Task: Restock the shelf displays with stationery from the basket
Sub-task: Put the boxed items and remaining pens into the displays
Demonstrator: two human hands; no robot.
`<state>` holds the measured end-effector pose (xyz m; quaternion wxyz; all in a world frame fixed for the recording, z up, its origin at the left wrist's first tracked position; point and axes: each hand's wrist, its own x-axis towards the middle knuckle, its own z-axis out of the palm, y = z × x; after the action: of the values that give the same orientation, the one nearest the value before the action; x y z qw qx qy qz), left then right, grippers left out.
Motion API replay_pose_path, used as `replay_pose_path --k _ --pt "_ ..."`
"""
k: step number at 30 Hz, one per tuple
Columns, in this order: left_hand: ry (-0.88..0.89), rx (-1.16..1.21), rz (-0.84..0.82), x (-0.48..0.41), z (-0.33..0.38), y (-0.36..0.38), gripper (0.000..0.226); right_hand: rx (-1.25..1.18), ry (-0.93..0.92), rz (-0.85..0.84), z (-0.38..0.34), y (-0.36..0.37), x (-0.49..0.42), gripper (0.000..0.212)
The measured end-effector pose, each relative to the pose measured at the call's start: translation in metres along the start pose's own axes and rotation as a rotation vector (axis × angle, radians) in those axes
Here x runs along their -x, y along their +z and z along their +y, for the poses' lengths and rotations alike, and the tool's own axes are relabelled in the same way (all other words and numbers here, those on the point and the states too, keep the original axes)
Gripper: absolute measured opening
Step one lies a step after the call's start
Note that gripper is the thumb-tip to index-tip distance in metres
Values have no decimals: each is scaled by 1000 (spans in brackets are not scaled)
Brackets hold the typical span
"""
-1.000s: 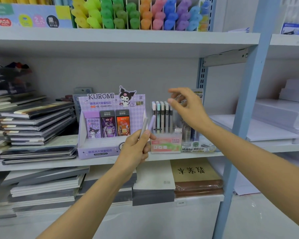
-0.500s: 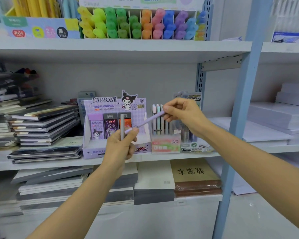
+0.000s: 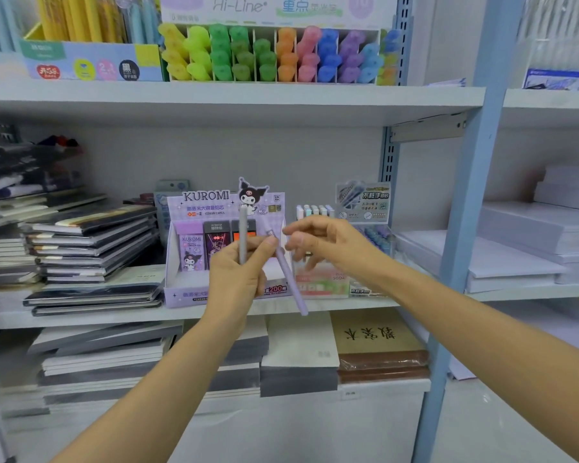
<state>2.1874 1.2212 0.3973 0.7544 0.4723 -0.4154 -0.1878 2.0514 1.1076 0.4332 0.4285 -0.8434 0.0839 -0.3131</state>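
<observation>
My left hand [image 3: 238, 265] grips a grey pen [image 3: 243, 228] upright in front of the Kuromi display box [image 3: 188, 292]. A lilac pen [image 3: 290, 282] slants down to the right from my left thumb. My right hand [image 3: 331, 245] hovers just right of that pen with its fingers loosely spread; nothing shows between them. Behind it stands the pastel pen display [image 3: 315, 212] in its pink and green box [image 3: 318, 287]. No basket is in view.
Notebook stacks [image 3: 91, 248] fill the shelf's left side. A second pen display [image 3: 365, 202] stands to the right. Highlighters [image 3: 274, 55] line the shelf above. A blue upright post [image 3: 465, 228] borders the bay. Paper reams [image 3: 522, 255] lie beyond it.
My right hand came from the pen display and pinched the lilac pen's end. It has since let go, and the pen has swung to slant downward at my left thumb.
</observation>
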Motion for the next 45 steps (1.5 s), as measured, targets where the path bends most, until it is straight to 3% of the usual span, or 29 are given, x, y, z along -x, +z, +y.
replay_pose_path --k 6,13,18,21,23,30,41,45 --pt "16 -119 -145 7 -1 10 13 -7 -31 75 5 0 -4 16" --pt "-15 -153 -193 5 1 14 12 -138 -60 35 8 -16 -4 15" --pt "-152 -81 -3 -6 -2 9 34 -278 -212 382 -8 -38 -15 8" --pt "-154 -30 -7 -8 -4 3 31 -183 -264 587 -10 -49 -24 7" --pt "-106 -50 -65 -7 -7 -1 26 -88 -232 632 -2 -51 -28 5" --pt "-137 -68 -129 -8 -18 -6 27 135 -86 540 33 -28 -41 7" --pt "-99 -95 -230 -13 -36 -14 27 323 -58 392 35 -27 -58 7" --pt "-130 -80 -219 -12 -38 -13 24 345 -105 440 38 -18 -60 10"
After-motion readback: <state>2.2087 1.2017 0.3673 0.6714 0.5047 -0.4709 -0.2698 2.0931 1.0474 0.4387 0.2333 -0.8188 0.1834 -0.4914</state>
